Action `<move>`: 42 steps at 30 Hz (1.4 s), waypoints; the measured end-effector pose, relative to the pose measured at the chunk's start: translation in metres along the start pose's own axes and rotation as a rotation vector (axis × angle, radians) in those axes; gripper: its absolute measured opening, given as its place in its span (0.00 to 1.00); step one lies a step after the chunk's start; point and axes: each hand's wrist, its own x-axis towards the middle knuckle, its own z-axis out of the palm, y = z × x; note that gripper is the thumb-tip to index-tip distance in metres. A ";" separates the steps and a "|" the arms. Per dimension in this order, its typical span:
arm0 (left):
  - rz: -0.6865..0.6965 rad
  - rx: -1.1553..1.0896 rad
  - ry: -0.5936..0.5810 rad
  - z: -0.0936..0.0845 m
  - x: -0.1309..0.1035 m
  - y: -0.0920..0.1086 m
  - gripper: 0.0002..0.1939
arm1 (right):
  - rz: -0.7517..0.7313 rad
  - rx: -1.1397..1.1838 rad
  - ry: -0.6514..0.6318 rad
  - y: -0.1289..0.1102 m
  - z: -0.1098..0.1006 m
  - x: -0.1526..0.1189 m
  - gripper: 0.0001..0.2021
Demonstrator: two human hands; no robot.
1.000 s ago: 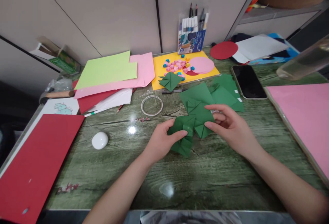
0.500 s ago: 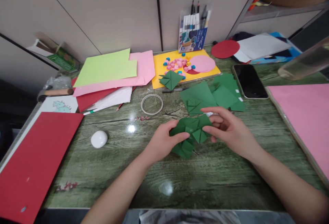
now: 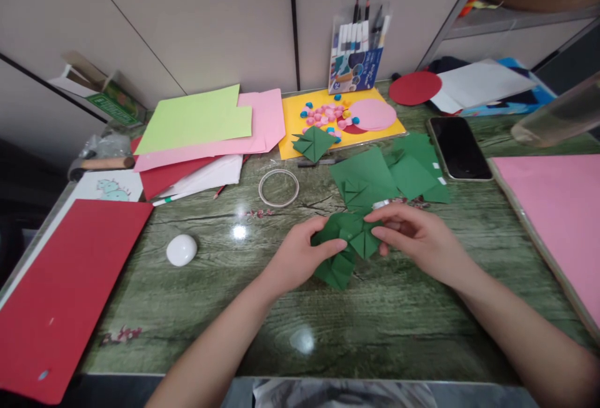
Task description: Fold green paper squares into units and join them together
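A folded green paper piece [image 3: 341, 264] is between my hands over the green wood-grain table [image 3: 262, 345]. My left hand [image 3: 304, 252] grips its left side, thumb on top near the centre. At its upper right part, my right hand [image 3: 405, 230] pinches the paper between thumb and fingers. Just behind lie green paper sheets [image 3: 368, 167], and a smaller folded green piece [image 3: 313, 144] rests on the front edge of a yellow sheet [image 3: 293, 114]. A roll of tape [image 3: 260, 195] lies flat behind my left hand.
White round object [image 3: 181, 250] and red sheet [image 3: 70, 289] lie left; lime sheet [image 3: 192, 120] and pink papers behind. Pink and blue bits [image 3: 323, 114] and a marker pack [image 3: 357, 64] are at the back. Phone [image 3: 460, 147], clear cylinder [image 3: 557, 117] and pink sheet [image 3: 557, 208] are right.
My right hand's fingers have drawn in slightly to the left and closer together at the green paper. The left hand keeps its hold. The view has shifted slightly.
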 end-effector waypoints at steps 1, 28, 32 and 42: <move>-0.002 0.007 -0.001 0.000 0.000 0.000 0.12 | 0.003 0.001 0.003 0.001 0.000 0.000 0.07; 0.079 0.170 -0.020 -0.002 0.001 -0.002 0.18 | 0.034 0.122 0.067 0.003 0.011 -0.001 0.06; 0.081 0.113 -0.031 -0.002 0.001 -0.002 0.21 | 0.024 0.139 0.074 0.003 0.012 -0.001 0.07; 0.088 0.126 -0.023 -0.002 -0.001 -0.002 0.20 | 0.018 0.143 0.085 0.002 0.013 -0.001 0.06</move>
